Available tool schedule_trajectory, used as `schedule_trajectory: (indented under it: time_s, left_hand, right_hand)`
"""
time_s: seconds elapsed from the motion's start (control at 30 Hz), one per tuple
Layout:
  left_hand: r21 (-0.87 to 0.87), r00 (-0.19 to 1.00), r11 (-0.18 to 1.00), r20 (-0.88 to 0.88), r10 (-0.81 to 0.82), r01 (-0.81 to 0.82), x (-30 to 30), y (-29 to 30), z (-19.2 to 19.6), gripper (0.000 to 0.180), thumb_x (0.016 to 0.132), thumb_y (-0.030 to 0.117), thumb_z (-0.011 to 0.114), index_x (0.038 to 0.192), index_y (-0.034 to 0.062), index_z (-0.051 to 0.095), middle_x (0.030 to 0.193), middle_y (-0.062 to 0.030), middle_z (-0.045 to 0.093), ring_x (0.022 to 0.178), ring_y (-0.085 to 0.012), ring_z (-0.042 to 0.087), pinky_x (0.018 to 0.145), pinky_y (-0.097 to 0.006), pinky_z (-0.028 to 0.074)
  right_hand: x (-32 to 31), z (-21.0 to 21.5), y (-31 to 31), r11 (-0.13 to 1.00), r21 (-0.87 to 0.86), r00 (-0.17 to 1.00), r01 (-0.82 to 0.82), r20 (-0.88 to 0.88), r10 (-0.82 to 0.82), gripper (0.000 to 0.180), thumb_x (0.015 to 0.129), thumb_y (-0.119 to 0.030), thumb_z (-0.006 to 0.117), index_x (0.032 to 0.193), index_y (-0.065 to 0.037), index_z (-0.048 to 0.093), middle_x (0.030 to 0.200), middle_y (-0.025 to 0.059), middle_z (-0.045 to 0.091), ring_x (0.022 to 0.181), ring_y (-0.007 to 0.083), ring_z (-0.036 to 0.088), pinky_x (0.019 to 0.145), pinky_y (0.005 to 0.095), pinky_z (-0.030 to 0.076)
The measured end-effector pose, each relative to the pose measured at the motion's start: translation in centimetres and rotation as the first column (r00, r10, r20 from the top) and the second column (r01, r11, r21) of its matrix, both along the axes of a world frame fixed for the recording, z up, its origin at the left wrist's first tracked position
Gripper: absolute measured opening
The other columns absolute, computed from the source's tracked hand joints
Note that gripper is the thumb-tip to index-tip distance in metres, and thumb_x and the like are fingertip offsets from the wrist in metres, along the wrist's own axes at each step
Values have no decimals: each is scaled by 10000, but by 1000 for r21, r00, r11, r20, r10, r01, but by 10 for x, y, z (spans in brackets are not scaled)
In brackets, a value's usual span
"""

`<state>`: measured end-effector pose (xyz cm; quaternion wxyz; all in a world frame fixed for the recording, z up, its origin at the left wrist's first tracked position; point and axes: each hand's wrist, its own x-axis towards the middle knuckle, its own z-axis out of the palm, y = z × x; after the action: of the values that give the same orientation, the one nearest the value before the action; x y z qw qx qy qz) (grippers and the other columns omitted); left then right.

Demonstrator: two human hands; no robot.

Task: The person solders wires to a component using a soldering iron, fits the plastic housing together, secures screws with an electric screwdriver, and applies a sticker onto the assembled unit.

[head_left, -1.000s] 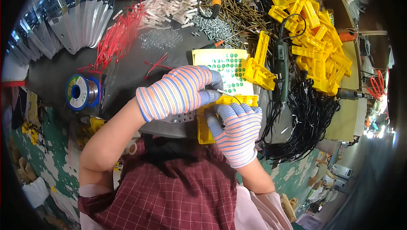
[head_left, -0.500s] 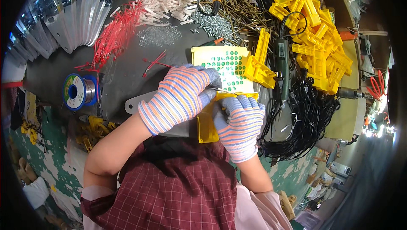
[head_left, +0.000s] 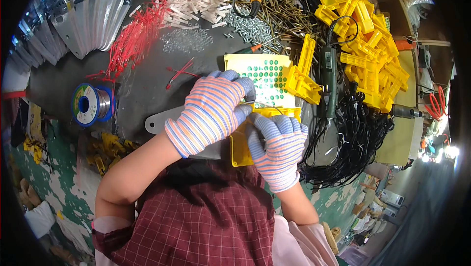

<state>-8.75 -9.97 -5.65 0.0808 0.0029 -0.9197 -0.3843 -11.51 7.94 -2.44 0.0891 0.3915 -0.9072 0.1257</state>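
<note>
Tabletop [head_left: 142,89], yellow frame [head_left: 239,149] beneath right hand [head_left: 278,148]

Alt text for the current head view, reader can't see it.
A striped-gloved left hand pinches a thin wire at a yellow plastic housing; the gloved right hand rests against it. Beyond lies a green-dotted sheet; solder spool left, black cables and piled yellow parts right.
</note>
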Motion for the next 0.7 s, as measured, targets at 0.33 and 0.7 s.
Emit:
schedule_trajectory:
  time_s: [0.33, 0.7]
  left_hand:
    - [-47, 997, 999, 76, -14, 17, -4, 1, -1, 273, 804, 269, 689, 965, 59, 620, 891, -157, 636, 883, -360, 622, 794, -461, 489]
    - [-78, 988, 996, 150, -37, 49, -5, 2, 0, 292, 806, 270, 695, 998, 64, 621, 922, -162, 654, 907, -370, 632, 837, -460, 499]
  right_hand:
    - [4, 16, 0, 986, 107, 992, -130, 23, 128, 287, 744, -300, 731, 975, -131, 699, 812, 50, 574, 795, 272, 558, 747, 419, 390]
    - [-157, 21, -78, 719, 478, 828, -504, 28, 560, 303, 758, -103, 659, 1047, -180, 707, 1059, 78, 641, 1062, 268, 592, 890, 404, 466]
